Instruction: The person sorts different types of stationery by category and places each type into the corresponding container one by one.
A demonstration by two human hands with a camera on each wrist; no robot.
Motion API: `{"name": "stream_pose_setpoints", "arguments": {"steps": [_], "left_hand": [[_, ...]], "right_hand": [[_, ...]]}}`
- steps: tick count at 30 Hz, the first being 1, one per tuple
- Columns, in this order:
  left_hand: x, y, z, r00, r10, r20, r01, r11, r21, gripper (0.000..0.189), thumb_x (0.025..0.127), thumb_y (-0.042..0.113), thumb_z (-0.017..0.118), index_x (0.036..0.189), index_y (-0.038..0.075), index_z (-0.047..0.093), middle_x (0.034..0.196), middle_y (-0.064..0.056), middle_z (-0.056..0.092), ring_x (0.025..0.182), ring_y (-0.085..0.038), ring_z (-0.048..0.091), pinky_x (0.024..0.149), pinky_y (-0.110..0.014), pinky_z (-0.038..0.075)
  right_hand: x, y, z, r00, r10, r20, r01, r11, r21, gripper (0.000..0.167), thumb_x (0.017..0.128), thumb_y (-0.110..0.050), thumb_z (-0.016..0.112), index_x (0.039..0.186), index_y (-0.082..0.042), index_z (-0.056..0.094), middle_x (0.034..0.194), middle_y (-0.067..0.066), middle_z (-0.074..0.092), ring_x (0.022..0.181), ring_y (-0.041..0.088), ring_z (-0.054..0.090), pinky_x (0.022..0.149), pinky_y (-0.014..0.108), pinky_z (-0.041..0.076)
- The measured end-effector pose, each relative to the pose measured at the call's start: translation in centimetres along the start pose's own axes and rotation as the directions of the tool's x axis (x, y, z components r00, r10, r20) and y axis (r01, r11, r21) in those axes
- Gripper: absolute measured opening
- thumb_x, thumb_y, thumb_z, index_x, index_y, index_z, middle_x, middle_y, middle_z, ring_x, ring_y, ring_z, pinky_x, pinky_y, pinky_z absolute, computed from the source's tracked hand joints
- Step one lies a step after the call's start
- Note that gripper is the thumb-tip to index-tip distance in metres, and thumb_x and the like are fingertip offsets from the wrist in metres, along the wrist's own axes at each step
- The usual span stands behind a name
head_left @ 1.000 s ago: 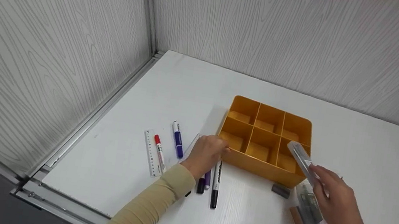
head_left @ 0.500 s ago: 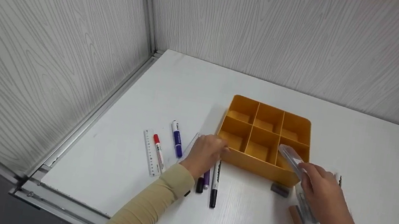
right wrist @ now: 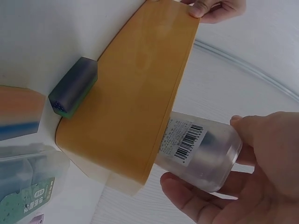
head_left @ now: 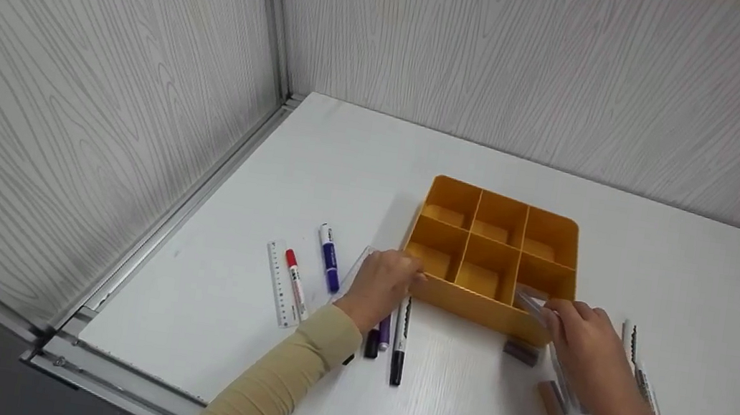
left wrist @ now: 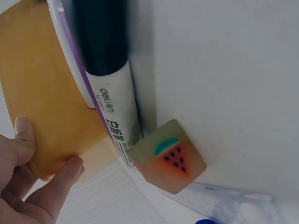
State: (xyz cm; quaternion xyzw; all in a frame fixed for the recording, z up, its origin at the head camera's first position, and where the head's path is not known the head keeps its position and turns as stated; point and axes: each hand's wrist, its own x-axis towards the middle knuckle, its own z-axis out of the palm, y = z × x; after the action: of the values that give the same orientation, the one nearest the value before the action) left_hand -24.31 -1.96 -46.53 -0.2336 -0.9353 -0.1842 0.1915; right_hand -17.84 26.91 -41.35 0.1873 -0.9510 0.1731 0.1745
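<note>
A yellow-orange box [head_left: 472,307] with several compartments stands on the table. At its near left corner my left hand [head_left: 384,283] pinches the wall between thumb and fingers, as the left wrist view also shows. My right hand [head_left: 591,361] holds a clear plastic case [right wrist: 205,154] with a barcode label. The far end of that case is down inside the near right compartment, hidden behind the front wall in the right wrist view. Beside the left hand lie a whiteboard marker [left wrist: 114,93] with a dark cap and a block-shaped eraser [left wrist: 170,158] with a watermelon print.
Left of the box lie a clear ruler [head_left: 283,284], a red-capped marker [head_left: 296,280] and a blue marker [head_left: 329,257]. A black-capped pen [head_left: 400,342] is in front. Near the right hand are a dark eraser [head_left: 520,353], an orange-brown eraser [head_left: 551,399] and another clear case [right wrist: 32,182].
My right hand has moved left and lower, bringing the clear case's far end down into the near right compartment. The left hand and the box have stayed in place.
</note>
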Motion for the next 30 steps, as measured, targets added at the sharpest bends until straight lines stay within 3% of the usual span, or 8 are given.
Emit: {"name": "stream_pose_setpoints", "arguments": {"steps": [6,13,16,19,23,30], "left_hand": [[0.0,0.1,0.0,1.0,-0.008,0.014,0.007,1.0,0.006,0.026,0.096,0.03,0.062,0.085,0.008,0.072,0.07,-0.004,0.069,0.06,-0.018,0.061,0.059,-0.032,0.051],[0.0,0.1,-0.1,1.0,-0.009,0.012,0.01,1.0,-0.02,0.025,0.096,0.028,0.062,0.085,0.008,0.071,0.072,-0.006,0.07,0.061,-0.02,0.062,0.06,-0.032,0.051],[0.0,0.1,-0.1,1.0,-0.016,0.009,0.017,1.0,-0.027,0.024,0.096,0.027,0.062,0.086,0.008,0.072,0.073,-0.005,0.071,0.062,-0.019,0.061,0.061,-0.031,0.051],[0.0,0.1,-0.1,1.0,-0.021,0.014,0.022,1.0,-0.013,0.023,0.096,0.026,0.063,0.086,0.008,0.073,0.073,-0.005,0.071,0.062,-0.017,0.061,0.061,-0.03,0.052],[0.0,0.3,0.0,1.0,-0.016,0.005,0.016,1.0,0.013,0.019,0.094,0.025,0.066,0.085,0.009,0.073,0.072,-0.003,0.07,0.061,-0.015,0.061,0.06,-0.028,0.051],[0.0,0.2,-0.2,1.0,-0.012,-0.004,0.012,1.0,-0.002,0.022,0.095,0.026,0.065,0.084,0.009,0.073,0.071,-0.004,0.07,0.06,-0.016,0.06,0.059,-0.029,0.051]], "right_hand": [[0.2,0.0,0.6,0.993,0.036,0.11,-0.035,0.999,-0.01,0.021,0.099,-0.014,0.058,0.114,-0.001,0.062,0.104,0.02,0.067,0.091,0.037,0.056,0.078,0.05,0.051],[0.4,-0.2,0.8,0.981,0.065,0.185,-0.062,0.998,-0.017,0.031,0.102,-0.01,0.044,0.126,0.004,0.057,0.118,0.026,0.064,0.098,0.041,0.053,0.086,0.055,0.046],[0.6,-0.4,1.0,0.989,0.041,0.141,-0.04,0.999,-0.011,0.027,0.102,-0.01,0.048,0.122,0.004,0.059,0.114,0.026,0.066,0.094,0.04,0.054,0.083,0.052,0.047],[0.7,-0.3,1.8,0.998,-0.05,0.029,0.051,0.998,-0.037,0.019,0.098,-0.007,0.059,0.112,0.004,0.063,0.103,0.024,0.07,0.087,0.038,0.057,0.076,0.047,0.048],[0.8,0.3,2.6,0.978,-0.181,-0.102,0.169,0.979,-0.113,0.018,0.088,-0.001,0.07,0.104,0.006,0.066,0.092,0.022,0.071,0.077,0.035,0.06,0.067,0.042,0.045],[0.7,0.8,3.2,0.969,-0.207,-0.137,0.191,0.974,-0.12,0.025,0.087,-0.003,0.072,0.11,0.006,0.067,0.099,0.022,0.071,0.082,0.035,0.063,0.068,0.04,0.043]]}}
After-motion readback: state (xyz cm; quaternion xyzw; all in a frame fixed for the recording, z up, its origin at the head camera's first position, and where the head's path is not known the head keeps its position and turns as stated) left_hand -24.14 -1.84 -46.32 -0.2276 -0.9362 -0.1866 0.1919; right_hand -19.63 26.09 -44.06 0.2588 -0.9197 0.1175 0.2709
